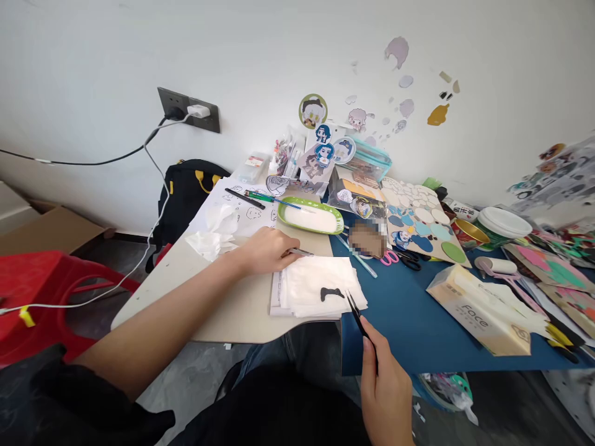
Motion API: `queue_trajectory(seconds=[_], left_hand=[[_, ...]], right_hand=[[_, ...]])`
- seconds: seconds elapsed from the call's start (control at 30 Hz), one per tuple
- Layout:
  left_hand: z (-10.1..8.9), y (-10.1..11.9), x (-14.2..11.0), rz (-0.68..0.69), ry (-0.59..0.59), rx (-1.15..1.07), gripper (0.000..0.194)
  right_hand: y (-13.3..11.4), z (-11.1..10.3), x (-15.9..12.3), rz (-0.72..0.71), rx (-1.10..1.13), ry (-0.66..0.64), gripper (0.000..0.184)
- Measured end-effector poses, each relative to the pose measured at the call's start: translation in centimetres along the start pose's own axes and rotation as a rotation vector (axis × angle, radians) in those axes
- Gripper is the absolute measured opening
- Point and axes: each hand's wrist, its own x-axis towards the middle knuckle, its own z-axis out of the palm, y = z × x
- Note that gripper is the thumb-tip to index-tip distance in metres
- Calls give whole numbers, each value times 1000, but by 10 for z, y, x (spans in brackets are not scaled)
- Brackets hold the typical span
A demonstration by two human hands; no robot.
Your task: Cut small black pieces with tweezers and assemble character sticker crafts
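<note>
My right hand [385, 387] is closed on black tweezers [357, 316], their tips touching the edge of a small black cut-out shape [331, 292]. That shape lies on a stack of white tissue paper [320, 285] at the table's front. My left hand [267, 249] rests on the table just left of the stack, fingers closed round a thin silver tool [301, 252] that points toward the paper.
A green-rimmed white dish [310, 217], pens and sketch sheets [242, 207] lie behind. A blue mat [409, 310] holds a tissue pack [483, 310], pink scissors [389, 257], black scissors [411, 260] and cut-outs. A red stool [41, 291] and black bag [186, 186] stand at left.
</note>
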Motion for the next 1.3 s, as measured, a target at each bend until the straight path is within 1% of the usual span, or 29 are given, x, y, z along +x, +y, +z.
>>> queue_trajectory(seconds=[0.07,0.17,0.23,0.37,0.5,0.57,0.77,0.87,1.0,1.07,1.3], left_hand=[[1,0,0,1,2,0,26],[1,-1,0,-1,-2,-9,26],[1,-1,0,3,-8,-18,26],[0,0,1,-7,0,-23,26],[-1,1,0,-7,-4,-25,25],[-2,1,1,-7,2,-26,26],[-1,2,1,-6,-2,-25,25],[0,1,1,-17,-12,-24,25],[-1,1,0,-8,-15,-22,26],[-1,1,0,-9,-8,-17,25],[-1,2,1,-8,0,-23,25]], right_hand=[[1,2,-1,-26,-11,3,35],[0,5,-3,-65,-23,-48,35],[-1,6,-3,-67,-37,-83,36],[-4,2,-1,-7,-14,-129,38],[-1,-4,1,120,41,-75,41],[2,-6,1,140,56,-62,40],[3,-1,3,64,148,-122,42],[4,-1,4,75,179,-143,42],[3,-4,6,128,158,-93,43],[1,-5,9,133,149,-77,43],[-6,4,19,54,149,-135,41]])
